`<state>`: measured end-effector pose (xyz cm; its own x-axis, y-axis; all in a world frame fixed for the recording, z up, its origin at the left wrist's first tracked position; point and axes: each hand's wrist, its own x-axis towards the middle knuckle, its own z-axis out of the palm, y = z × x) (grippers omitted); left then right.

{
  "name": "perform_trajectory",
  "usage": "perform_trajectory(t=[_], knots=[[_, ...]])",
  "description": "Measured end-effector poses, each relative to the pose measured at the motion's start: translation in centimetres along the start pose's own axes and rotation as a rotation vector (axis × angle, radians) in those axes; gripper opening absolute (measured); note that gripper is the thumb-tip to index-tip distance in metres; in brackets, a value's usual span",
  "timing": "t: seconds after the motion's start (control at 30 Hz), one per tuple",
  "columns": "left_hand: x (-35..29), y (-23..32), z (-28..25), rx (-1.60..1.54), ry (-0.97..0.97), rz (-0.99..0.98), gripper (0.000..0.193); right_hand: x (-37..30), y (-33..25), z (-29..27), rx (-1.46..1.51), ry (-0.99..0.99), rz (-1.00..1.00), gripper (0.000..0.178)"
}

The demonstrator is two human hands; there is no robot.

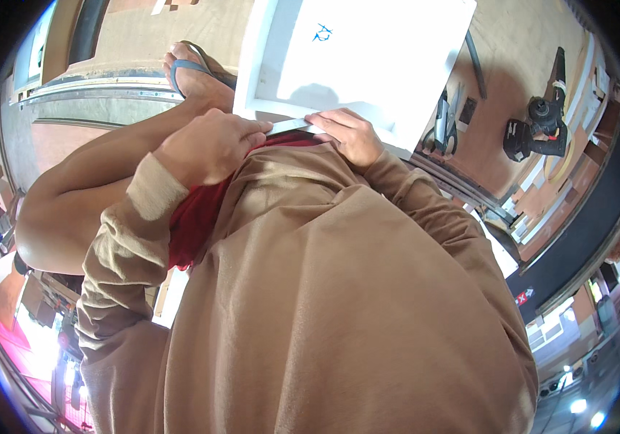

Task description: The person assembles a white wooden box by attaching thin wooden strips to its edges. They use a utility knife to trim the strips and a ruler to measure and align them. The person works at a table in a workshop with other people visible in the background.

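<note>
My left hand (212, 145) is closed, its thumb and fingers pinching one end of a short, thin, light-grey strip (289, 127). Fingers of my right hand (349, 134) press on the strip's other end. The strip lies along the near edge of a shallow white tray-like box (250, 72) with a raised rim. A blue handwritten mark shows on the bright inner face of the box. What the strip is made of I cannot tell.
To the right of the box lie scissors (454, 112), a dark thin bar (475, 65) and a black cordless drill (543, 119). Wood offcuts (569, 184) line the right side. My bent leg and sandalled foot (197, 76) are at the left of the box.
</note>
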<state>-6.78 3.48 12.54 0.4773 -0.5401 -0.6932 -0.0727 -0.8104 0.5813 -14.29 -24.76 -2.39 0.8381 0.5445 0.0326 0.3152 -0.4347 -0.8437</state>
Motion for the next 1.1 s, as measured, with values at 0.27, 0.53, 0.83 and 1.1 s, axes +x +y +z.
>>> perform_trajectory(t=[0.27, 0.53, 0.83, 1.1], knots=[[0.5, 1.4, -1.0, -0.020, -0.078, -0.049, 0.037, 0.2, -1.1, -0.7, -0.120, 0.117, -0.071, 0.033], [1.6, -0.6, -0.8, 0.030, -0.089, -0.006, 0.037, 0.5, -0.8, -0.7, -0.182, 0.046, -0.061, 0.037], [3.0, -1.7, -2.0, -0.003, -0.148, -0.005, 0.036, 0.2, 0.1, 0.0, -0.237, -0.047, -0.016, 0.032], [3.9, -2.2, -2.1, 0.085, -0.229, -0.075, 0.038, 0.1, -0.1, -0.3, -0.262, -0.090, 0.016, 0.035]])
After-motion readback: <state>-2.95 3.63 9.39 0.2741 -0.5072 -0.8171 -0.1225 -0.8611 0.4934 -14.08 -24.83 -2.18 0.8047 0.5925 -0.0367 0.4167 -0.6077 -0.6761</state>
